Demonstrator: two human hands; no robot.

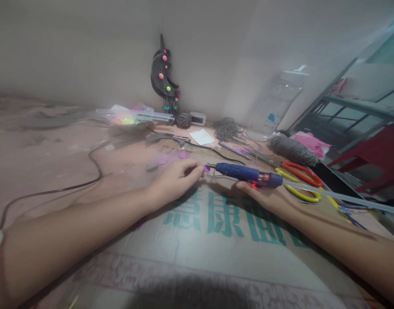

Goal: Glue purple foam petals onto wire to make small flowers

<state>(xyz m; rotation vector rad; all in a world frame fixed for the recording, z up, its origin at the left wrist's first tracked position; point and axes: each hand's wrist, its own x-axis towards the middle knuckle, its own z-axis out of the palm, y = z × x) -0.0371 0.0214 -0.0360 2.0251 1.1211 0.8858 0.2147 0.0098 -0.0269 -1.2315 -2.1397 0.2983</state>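
Observation:
My right hand grips a blue glue gun with a clear glue stick trailing out of its back. The gun's metal nozzle points left at a small purple piece. That purple piece is pinched between the fingertips of my left hand, which rests on the floor mat. Nozzle and piece are almost touching. Both forearms reach in from the bottom corners.
Red and yellow scissors and a grey yarn ball lie right of the gun. A black cord runs across the floor at left. A black moon-shaped craft with pompoms leans on the wall. More purple bits, white paper and a plastic bottle sit behind.

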